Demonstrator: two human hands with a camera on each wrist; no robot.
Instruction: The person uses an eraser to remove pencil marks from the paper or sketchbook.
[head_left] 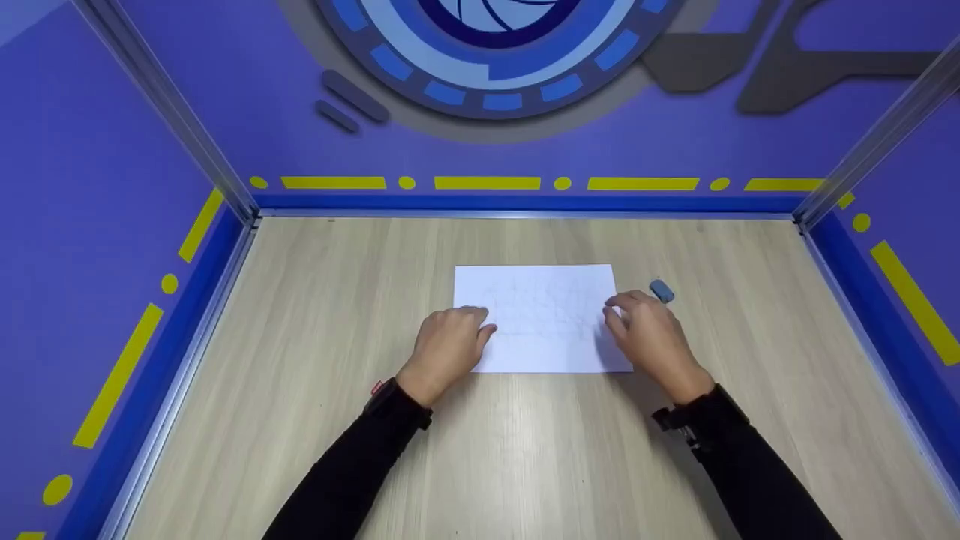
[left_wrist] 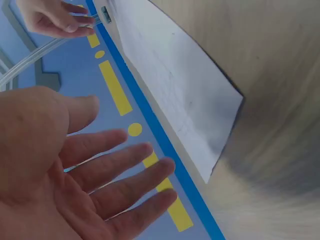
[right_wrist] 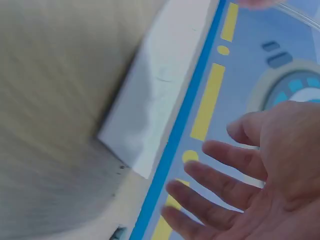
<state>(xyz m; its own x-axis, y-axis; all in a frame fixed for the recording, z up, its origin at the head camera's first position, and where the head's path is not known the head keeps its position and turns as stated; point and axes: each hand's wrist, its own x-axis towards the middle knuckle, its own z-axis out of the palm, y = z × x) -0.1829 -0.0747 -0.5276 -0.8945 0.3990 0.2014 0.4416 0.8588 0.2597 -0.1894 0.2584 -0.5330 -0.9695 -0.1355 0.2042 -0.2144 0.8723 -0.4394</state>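
Observation:
A white sheet of paper (head_left: 546, 319) with faint grey pencil marks lies on the table. My left hand (head_left: 448, 341) is over its left side, and in the left wrist view that hand (left_wrist: 95, 170) has its fingers spread and slightly bent, with nothing in them. Over the right edge of the sheet is my right hand (head_left: 652, 337). Its loosely bent fingers (right_wrist: 212, 180) hold nothing in the right wrist view. Just beyond the right hand lies a small blue-grey eraser (head_left: 661, 291). Some dark specks (right_wrist: 121, 167) sit beside the paper's corner.
The wood-grain table (head_left: 337, 300) is bordered by metal rails (head_left: 525, 214). Blue-purple panels (head_left: 480, 161) with yellow bars and dots rise at the back and both sides. Black sleeves (head_left: 345, 457) and wrist straps cover both forearms.

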